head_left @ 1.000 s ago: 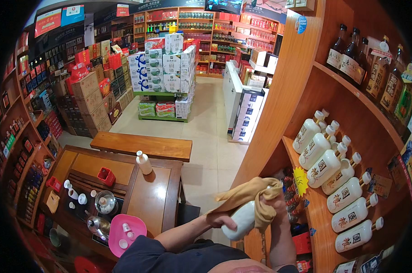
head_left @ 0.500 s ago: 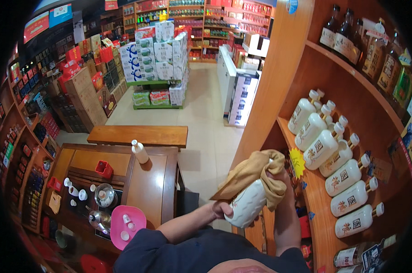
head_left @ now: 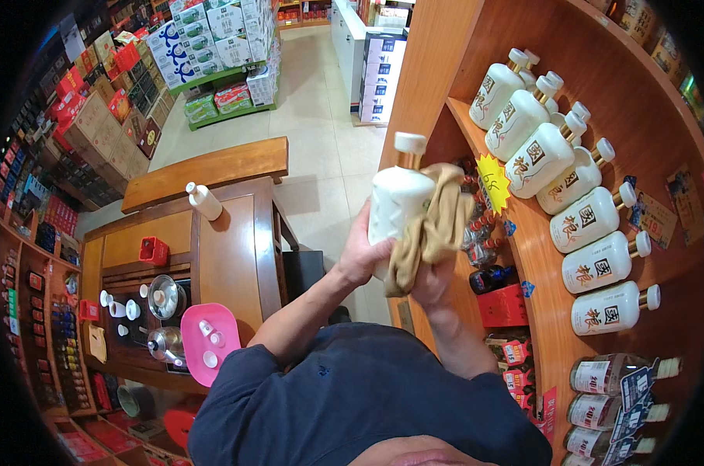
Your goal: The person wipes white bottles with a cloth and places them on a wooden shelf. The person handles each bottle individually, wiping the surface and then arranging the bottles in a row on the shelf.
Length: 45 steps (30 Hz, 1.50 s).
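Note:
A white bottle (head_left: 397, 203) with a white cap and gold neck stands nearly upright in front of my chest. My left hand (head_left: 361, 247) is wrapped round its left side. On its right side, my right hand (head_left: 433, 281) grips a bunched tan cloth (head_left: 429, 233) that presses against the bottle; the cloth hides part of those fingers. Matching white bottles (head_left: 596, 221) stand in rows on the wooden shelf to my right, with a yellow star-shaped tag (head_left: 491, 184) on the shelf's edge.
At left, a wooden table (head_left: 226, 260) bears another white bottle (head_left: 204, 202), a pink tray (head_left: 198, 365) with small cups, a kettle (head_left: 165, 344) and a red box (head_left: 154, 250). Beyond it are a bench (head_left: 212, 172) and stacked cartons (head_left: 220, 39). Clear glass bottles (head_left: 606, 374) stand at lower right.
The bottle has turned from tilted, with its base toward me, to nearly upright with its cap showing. The cloth has come off its top to its right side. My view has shifted.

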### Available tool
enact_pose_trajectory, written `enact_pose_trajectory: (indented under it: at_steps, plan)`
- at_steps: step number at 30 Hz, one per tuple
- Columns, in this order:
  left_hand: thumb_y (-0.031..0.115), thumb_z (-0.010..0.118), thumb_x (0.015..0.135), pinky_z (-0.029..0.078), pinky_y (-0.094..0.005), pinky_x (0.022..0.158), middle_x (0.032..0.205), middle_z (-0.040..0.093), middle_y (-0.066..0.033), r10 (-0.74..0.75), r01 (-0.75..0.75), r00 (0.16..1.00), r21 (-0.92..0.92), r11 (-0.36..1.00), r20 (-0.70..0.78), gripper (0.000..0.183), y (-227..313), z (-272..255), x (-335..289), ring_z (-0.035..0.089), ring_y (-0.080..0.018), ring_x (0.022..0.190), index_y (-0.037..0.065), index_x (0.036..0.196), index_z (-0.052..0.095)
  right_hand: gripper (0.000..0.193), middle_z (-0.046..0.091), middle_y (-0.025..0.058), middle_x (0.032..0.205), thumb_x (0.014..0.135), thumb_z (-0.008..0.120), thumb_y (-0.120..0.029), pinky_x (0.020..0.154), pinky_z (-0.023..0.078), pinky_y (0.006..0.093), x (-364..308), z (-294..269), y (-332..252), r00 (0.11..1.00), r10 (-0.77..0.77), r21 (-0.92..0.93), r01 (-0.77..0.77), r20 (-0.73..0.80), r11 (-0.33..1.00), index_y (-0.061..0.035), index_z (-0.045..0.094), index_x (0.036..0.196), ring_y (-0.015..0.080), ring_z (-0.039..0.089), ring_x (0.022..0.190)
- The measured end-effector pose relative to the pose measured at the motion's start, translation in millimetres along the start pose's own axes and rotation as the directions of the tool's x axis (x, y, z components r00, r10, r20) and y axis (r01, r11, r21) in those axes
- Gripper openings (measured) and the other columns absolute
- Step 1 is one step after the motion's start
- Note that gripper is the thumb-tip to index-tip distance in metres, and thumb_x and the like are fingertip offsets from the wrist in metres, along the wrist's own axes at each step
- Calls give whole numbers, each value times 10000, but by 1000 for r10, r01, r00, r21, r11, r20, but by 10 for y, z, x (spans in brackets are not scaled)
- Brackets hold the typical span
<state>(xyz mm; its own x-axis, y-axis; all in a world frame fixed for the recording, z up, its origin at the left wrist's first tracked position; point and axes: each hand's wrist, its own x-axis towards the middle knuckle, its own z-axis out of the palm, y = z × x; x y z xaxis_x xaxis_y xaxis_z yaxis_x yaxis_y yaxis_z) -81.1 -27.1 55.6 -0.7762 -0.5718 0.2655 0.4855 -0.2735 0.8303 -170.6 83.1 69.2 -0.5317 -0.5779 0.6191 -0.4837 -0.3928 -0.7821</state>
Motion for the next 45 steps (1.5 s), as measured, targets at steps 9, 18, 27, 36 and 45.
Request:
enact_pose_trajectory:
  at_steps: [9, 18, 27, 36, 45]
  plan:
    - [663, 590, 929, 395, -389, 1121, 1477, 470, -130, -133, 146, 984, -104, 984, 117, 958, -63, 86, -140, 485, -228, 1334, 7, 1549, 267, 310, 662, 100, 1183, 918, 702, -80, 955, 519, 365, 89, -253, -39, 947, 250, 227, -294, 204, 928, 26, 629, 1200, 207, 635, 1087]
    - [752, 612, 840, 499, -609, 1006, 1462, 519, -223, -133, 662, 729, -641, 389, 672, 1014, -480, -2, -363, 588, -427, 1246, 104, 1568, 332, 334, 705, 65, 1139, 887, 749, 8, 924, 575, 295, 871, -413, 34, 884, 198, 665, -451, 423, 595, -7, 639, 1203, 147, 673, 1059]
    - [515, 743, 884, 477, -342, 998, 1278, 625, -106, -201, 178, 978, 283, 942, 55, 811, -247, 29, -315, 594, -183, 1165, 15, 1454, 454, 240, 738, 14, 930, 913, 793, -209, 736, 550, 249, 1015, -386, 256, 934, 317, 236, -348, 163, 907, -2, 751, 1028, 69, 659, 818]
    - [545, 403, 1061, 448, -449, 1113, 1425, 548, -173, -295, 274, 954, -253, 928, -47, 677, -295, 40, -209, 561, -287, 1291, 33, 1503, 398, 434, 646, 189, 1188, 1029, 581, -301, 951, 496, 401, 87, -170, 255, 977, 209, -51, -207, 39, 977, 14, 542, 1325, 289, 642, 1085]
    - [481, 488, 1046, 410, -410, 1128, 1463, 511, -146, -358, 358, 932, -242, 902, 46, 684, -387, -4, -314, 534, -258, 1312, 16, 1529, 347, 418, 702, 119, 1100, 889, 790, -244, 892, 551, 342, 199, -362, 108, 874, 458, 239, -486, 163, 841, 24, 649, 1177, 207, 681, 1010]
